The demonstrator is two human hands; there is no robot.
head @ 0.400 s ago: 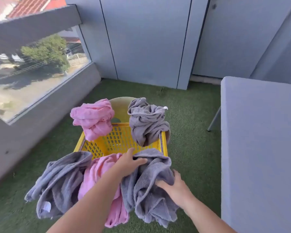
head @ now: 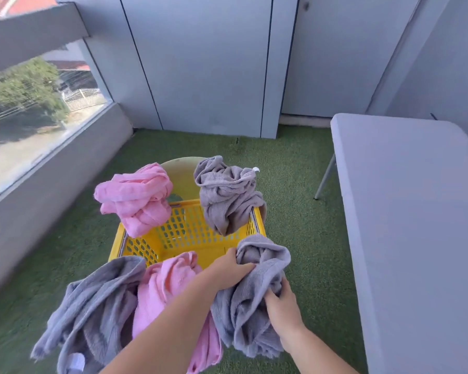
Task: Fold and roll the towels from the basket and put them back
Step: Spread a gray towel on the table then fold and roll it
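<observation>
Towels hang crumpled over the rim of a yellow basket [head: 184,240] on green turf: five in all, none folded or rolled. Both hands grasp the near-right grey towel [head: 257,300], left hand [head: 231,268] clenched on its top, right hand [head: 280,306] gripping lower. A grey table [head: 416,211] stands right.

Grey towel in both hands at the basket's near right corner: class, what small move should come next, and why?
Probably lift the grey towel clear of the yellow basket and carry it to the white table on the right. Both the left hand and the right hand grip it, it is crumpled, and the table offers a bare flat surface for folding.
</observation>
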